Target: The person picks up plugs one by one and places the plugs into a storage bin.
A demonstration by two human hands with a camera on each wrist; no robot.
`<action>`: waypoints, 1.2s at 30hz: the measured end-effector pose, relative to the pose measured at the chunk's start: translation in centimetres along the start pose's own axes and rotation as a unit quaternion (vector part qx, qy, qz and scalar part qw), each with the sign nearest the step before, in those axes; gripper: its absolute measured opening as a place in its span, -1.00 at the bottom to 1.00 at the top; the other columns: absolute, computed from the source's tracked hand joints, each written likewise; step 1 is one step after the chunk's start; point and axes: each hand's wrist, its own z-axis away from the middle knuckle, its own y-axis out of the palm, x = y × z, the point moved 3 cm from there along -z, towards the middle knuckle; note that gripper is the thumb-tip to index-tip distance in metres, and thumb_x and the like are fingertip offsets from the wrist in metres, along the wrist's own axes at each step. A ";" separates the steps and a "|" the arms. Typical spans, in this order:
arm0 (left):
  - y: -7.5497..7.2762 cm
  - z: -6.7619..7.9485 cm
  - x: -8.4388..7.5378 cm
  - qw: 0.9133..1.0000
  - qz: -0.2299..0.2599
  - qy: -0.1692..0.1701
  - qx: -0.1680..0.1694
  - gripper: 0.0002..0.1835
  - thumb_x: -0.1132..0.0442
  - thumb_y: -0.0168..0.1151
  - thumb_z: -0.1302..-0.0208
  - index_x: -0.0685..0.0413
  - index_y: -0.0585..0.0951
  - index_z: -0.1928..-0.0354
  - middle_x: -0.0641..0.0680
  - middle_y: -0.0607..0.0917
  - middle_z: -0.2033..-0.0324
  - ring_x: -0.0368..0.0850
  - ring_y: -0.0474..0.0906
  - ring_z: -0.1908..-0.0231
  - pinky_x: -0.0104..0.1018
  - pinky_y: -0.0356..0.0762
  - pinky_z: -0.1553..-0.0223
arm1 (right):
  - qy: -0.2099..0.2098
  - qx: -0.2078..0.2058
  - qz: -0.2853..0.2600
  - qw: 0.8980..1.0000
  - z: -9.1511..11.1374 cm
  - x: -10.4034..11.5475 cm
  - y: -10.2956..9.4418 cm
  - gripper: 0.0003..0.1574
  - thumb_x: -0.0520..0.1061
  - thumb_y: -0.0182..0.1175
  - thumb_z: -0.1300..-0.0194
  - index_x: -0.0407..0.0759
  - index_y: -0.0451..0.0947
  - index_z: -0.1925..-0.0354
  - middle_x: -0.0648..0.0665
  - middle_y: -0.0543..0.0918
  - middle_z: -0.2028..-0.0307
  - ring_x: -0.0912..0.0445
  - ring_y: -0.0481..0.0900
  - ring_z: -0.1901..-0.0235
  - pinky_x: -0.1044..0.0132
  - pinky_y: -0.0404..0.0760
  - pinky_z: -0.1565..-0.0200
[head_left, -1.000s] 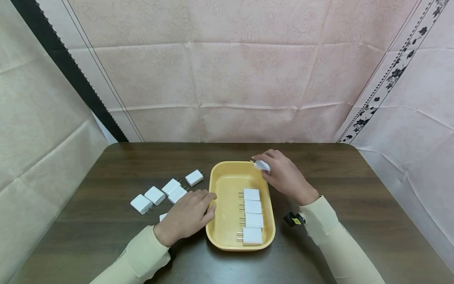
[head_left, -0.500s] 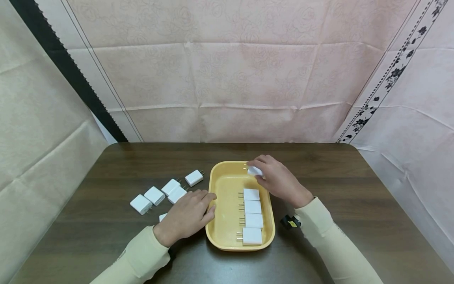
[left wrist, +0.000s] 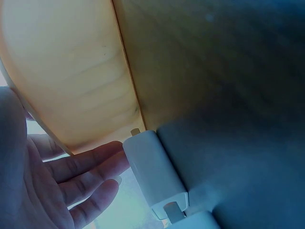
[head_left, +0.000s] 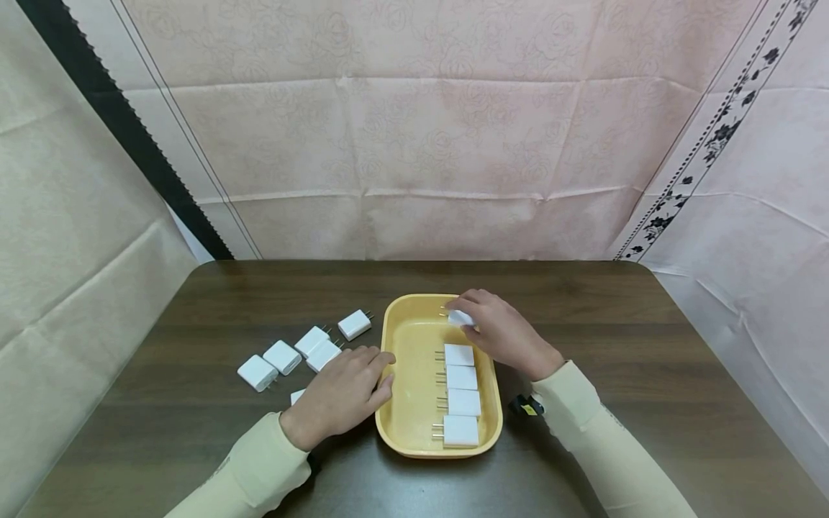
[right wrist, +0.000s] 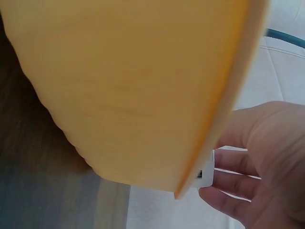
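My right hand point(head_left: 505, 329) pinches a white USB wall charger point(head_left: 460, 317) over the far right end of a yellow tray point(head_left: 409, 388), its prongs pointing left. In the right wrist view, the tray wall hides much of that charger point(right wrist: 207, 171). Several white chargers point(head_left: 461, 378) lie in a column along the tray's right side, prongs also to the left. My left hand point(head_left: 343, 392) rests at the tray's left rim with fingers extended. The left wrist view shows a charger point(left wrist: 155, 171) on the table close to those fingertips.
Several loose chargers point(head_left: 282, 357) lie scattered on the brown wooden table point(head_left: 194, 432) left of the tray, one partly hidden by my left hand. Pale patterned cloth point(head_left: 414, 144) hangs behind the table and at both sides.
My right hand has moved left and down with its charger, from the tray's far right rim to inside the tray's outline. The left hand and tray stay in place.
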 end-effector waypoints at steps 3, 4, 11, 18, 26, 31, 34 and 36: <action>0.0 0.0 0.0 1.000 0.002 -0.001 0.000 -0.65 0.04 0.06 -0.42 0.06 0.69 -0.02 0.00 0.74 0.12 -0.10 0.65 0.08 -0.12 0.60 -0.03 | 0.000 0.009 0.004 1.000 0.0 -0.1 0.3 -0.51 -0.34 0.36 -0.22 -0.09 0.65 -0.12 -0.12 0.70 -0.03 0.00 0.63 0.01 0.04 0.64 -0.04; 0.0 0.0 0.0 1.000 0.002 -0.001 0.000 -0.65 0.04 0.06 -0.42 0.06 0.69 -0.02 0.00 0.74 0.12 -0.10 0.65 0.08 -0.12 0.60 -0.03 | 0.001 0.012 0.006 1.000 0.0 -0.1 0.4 -0.51 -0.34 0.36 -0.22 -0.09 0.65 -0.12 -0.12 0.70 -0.04 0.00 0.64 0.01 0.04 0.64 -0.04; 0.0 0.0 0.0 1.000 0.003 0.000 -0.003 -0.66 0.05 0.07 -0.41 0.06 0.68 -0.01 -0.01 0.74 0.13 -0.10 0.65 0.09 -0.12 0.60 -0.01 | 0.004 0.026 0.017 1.000 -0.1 -0.3 1.1 -0.50 -0.31 0.41 -0.19 -0.09 0.65 -0.12 -0.12 0.71 -0.08 0.00 0.65 -0.06 0.01 0.58 -0.14; 0.0 0.0 0.0 1.000 0.004 -0.001 0.000 -0.65 0.05 0.06 -0.41 0.06 0.68 -0.02 0.00 0.74 0.12 -0.10 0.65 0.07 -0.11 0.60 -0.03 | -0.001 0.031 0.031 0.999 -0.1 -0.6 1.8 -0.51 -0.31 0.42 -0.18 -0.07 0.67 -0.09 -0.09 0.72 -0.09 -0.01 0.65 -0.13 -0.07 0.47 -0.23; 0.0 0.0 0.0 1.000 0.005 -0.002 0.001 -0.66 0.05 0.08 -0.41 0.07 0.68 -0.01 0.00 0.74 0.14 -0.10 0.65 0.09 -0.12 0.60 -0.01 | 0.009 0.055 0.017 0.998 -0.3 -0.8 2.2 -0.53 -0.32 0.40 -0.19 -0.10 0.67 -0.09 -0.10 0.72 -0.10 -0.01 0.64 -0.15 -0.04 0.46 -0.31; 0.0 -0.1 0.0 1.000 0.005 -0.002 0.001 -0.66 0.05 0.08 -0.41 0.07 0.68 -0.02 0.00 0.74 0.13 -0.09 0.65 0.08 -0.12 0.60 -0.02 | 0.018 0.068 0.012 0.997 -0.3 -0.7 2.2 -0.52 -0.32 0.40 -0.20 -0.11 0.66 -0.10 -0.10 0.71 -0.12 -0.02 0.62 -0.18 -0.06 0.42 -0.36; 0.1 -0.1 0.0 1.000 0.005 -0.001 0.001 -0.66 0.05 0.07 -0.41 0.07 0.68 -0.02 0.00 0.74 0.11 -0.09 0.65 0.07 -0.11 0.60 -0.03 | 0.019 0.072 0.009 0.997 -0.3 -0.7 2.2 -0.53 -0.33 0.40 -0.19 -0.10 0.67 -0.09 -0.09 0.72 -0.11 -0.02 0.63 -0.17 -0.07 0.40 -0.36; 0.1 -0.1 0.0 1.000 0.004 0.000 0.002 -0.65 0.05 0.06 -0.41 0.07 0.68 -0.02 0.00 0.74 0.11 -0.09 0.65 0.07 -0.11 0.60 -0.04 | 0.018 0.073 0.010 0.997 -0.3 -0.7 2.2 -0.53 -0.33 0.39 -0.19 -0.10 0.67 -0.08 -0.09 0.73 -0.09 -0.01 0.64 -0.16 -0.08 0.40 -0.36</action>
